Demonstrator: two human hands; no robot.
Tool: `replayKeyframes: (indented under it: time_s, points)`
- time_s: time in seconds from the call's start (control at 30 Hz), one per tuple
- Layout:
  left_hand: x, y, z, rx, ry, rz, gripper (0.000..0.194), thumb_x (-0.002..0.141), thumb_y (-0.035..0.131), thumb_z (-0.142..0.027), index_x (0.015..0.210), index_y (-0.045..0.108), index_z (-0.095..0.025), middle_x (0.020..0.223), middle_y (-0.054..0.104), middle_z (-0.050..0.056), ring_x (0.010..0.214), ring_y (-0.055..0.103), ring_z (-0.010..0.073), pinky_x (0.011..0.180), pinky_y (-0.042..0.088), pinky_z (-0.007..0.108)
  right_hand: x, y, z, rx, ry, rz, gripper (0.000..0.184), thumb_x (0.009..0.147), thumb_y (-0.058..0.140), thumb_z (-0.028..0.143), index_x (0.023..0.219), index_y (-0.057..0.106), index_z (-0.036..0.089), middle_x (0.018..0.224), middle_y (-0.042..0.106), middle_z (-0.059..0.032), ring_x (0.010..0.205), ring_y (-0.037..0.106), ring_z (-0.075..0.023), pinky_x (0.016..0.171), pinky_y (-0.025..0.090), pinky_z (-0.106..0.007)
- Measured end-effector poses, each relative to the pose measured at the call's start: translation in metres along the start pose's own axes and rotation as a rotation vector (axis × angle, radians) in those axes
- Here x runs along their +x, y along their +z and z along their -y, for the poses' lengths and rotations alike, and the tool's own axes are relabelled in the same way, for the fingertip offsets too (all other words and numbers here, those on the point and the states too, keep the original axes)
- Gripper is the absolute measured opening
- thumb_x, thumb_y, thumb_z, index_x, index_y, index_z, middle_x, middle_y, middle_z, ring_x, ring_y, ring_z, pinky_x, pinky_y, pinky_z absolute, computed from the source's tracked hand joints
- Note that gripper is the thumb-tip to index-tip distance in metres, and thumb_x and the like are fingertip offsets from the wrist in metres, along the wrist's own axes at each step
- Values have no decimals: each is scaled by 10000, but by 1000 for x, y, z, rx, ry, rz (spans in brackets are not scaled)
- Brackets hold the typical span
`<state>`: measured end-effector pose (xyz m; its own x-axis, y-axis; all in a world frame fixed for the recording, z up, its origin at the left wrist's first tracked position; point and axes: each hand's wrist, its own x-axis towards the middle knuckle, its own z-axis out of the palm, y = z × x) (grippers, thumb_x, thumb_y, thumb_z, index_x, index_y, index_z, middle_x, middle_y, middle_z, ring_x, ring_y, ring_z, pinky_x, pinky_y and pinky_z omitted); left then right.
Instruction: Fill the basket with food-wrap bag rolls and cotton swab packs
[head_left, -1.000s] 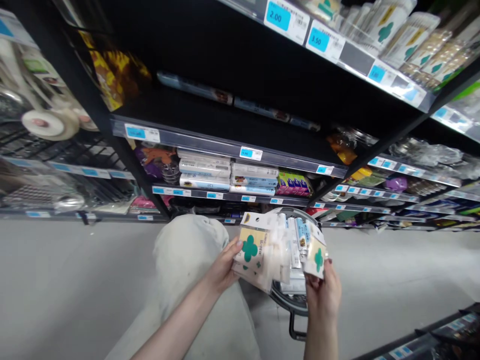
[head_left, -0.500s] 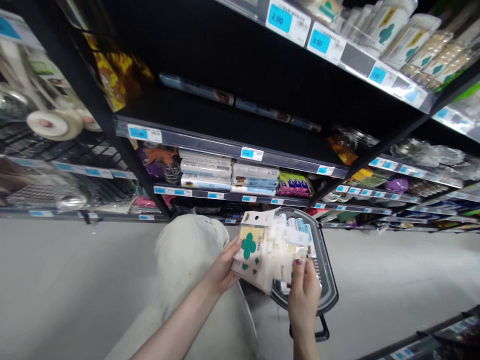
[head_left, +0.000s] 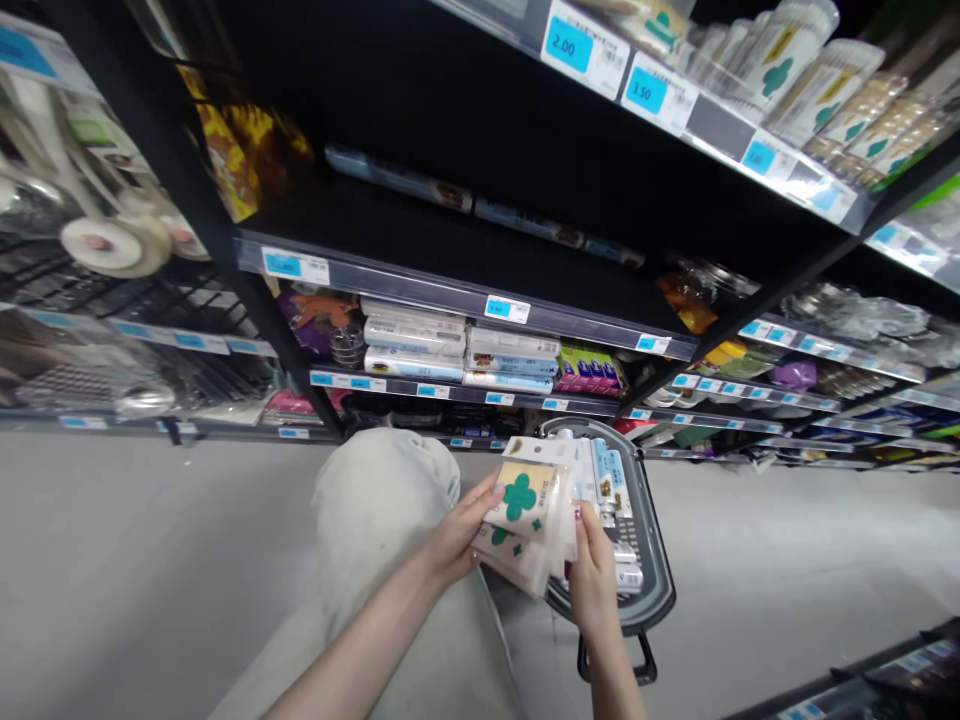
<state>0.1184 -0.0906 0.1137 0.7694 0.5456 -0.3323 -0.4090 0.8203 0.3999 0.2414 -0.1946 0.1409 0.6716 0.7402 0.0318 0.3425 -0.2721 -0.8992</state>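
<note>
While both your hands are engaged, the entry reads: one lot of clover-marked packets (head_left: 519, 498), flat, in clear sleeves, loosely fanned, count uncertain owing to overlap, held in front of your pale trouser leg (head_left: 386, 500) and across the left part of one grey basket (head_left: 658, 570). Left hand (head_left: 459, 532): clamped on the lot's left side, thumb laid over the front packet, fingers beneath. Right hand (head_left: 596, 578): pinched, by all appearance, on the right edge of the rear packets, thumb and fingers drawn together; the exact contact is partly hidden. Basket contents: several white-and-blue rolls (head_left: 606, 470), lying inside, apart from your fingers. Nearby stock: stacked rolls (head_left: 405, 362) on a lower shelf; slim blue rolls (head_left: 397, 180) at the back of the shelf above; clover-marked containers (head_left: 780, 75) at upper right, behind price labels (head_left: 585, 48), two of which read 2.00 and 3.50. Step in hand, as judged: sorting or squaring the packets between your two hands, with none visibly set down. Next move, as judged: it calls for a firm left grip, with your right fingers aligning the loose edges or separating one packet, lest the slick sleeves slide apart.
</note>
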Motion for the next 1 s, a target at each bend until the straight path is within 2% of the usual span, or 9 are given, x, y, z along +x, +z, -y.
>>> replayKeyframes:
  time_s: [0.13, 0.3, 0.4, 0.47, 0.57, 0.67, 0.77, 0.83, 1.0]
  points:
    - [-1, 4, 2, -17, 9, -52, 426, 831, 602, -205, 1250, 531, -180, 951, 731, 74, 747, 697, 172, 654, 546, 230, 2, -6, 3, -60, 42, 19, 422, 893, 344, 505, 960, 613, 188, 956, 652, -88, 943, 571, -235, 834, 424, -360]
    - [-2, 8, 1, -44, -11, -61, 450, 832, 595, -196, 1272, 504, -182, 991, 721, 79, 770, 692, 175, 679, 542, 244, 4, -17, 18, 25, -80, -106, 497, 877, 314, 568, 1117, 527, 189, 1166, 539, -120, 1006, 536, -245, 841, 426, -404]
    - [-1, 9, 1, -18, -9, -60, 469, 807, 630, -220, 1259, 513, -173, 1001, 717, 85, 814, 687, 192, 704, 535, 255, 3, -10, 37, -53, -177, -99, 438, 798, 494, 565, 1048, 514, 207, 1089, 509, -95, 1001, 510, -251, 836, 421, -400]
    - [0, 10, 2, 13, 6, -70, 495, 783, 660, -256, 1250, 519, -170, 1001, 716, 89, 834, 684, 205, 703, 530, 260, 3, -1, 47, -196, -159, -80, 363, 744, 608, 500, 946, 513, 215, 1006, 489, -63, 938, 501, -236, 812, 410, -382]
    - [1, 9, 3, 66, 46, -97, 556, 724, 717, -326, 1227, 530, -180, 980, 717, 86, 816, 683, 215, 674, 522, 264, 6, 11, 51, -272, -145, -96, 249, 773, 593, 432, 803, 498, 203, 921, 458, -36, 851, 489, -206, 777, 390, -354]
    - [0, 7, 3, 99, 95, -1, 673, 581, 823, -319, 1178, 546, -180, 1000, 708, 96, 836, 677, 237, 697, 515, 278, 11, 16, 42, -170, -194, -124, 215, 825, 527, 398, 761, 510, 194, 915, 468, -38, 884, 484, -205, 787, 382, -339]
    - [-1, 5, 0, 125, 99, 97, 840, 416, 876, -121, 1174, 527, -214, 1084, 679, 91, 924, 654, 265, 734, 504, 276, 11, 17, 31, -45, -224, -213, 216, 843, 501, 389, 758, 529, 192, 888, 496, -33, 899, 487, -203, 795, 384, -335]
    - [-1, 5, -1, 134, 88, 108, 892, 394, 849, -29, 1189, 509, -247, 1146, 649, 79, 984, 631, 275, 748, 497, 272, 9, 19, 26, 66, -187, -270, 211, 847, 497, 393, 802, 540, 191, 867, 522, -24, 860, 502, -190, 780, 393, -330]
    - [-1, 4, -1, 146, 118, 92, 827, 446, 812, -18, 1179, 522, -267, 1245, 587, 64, 1062, 586, 261, 789, 486, 262, 7, 25, 23, 513, 36, -372, 198, 842, 537, 397, 880, 520, 204, 780, 557, 23, 715, 519, -137, 681, 420, -277]
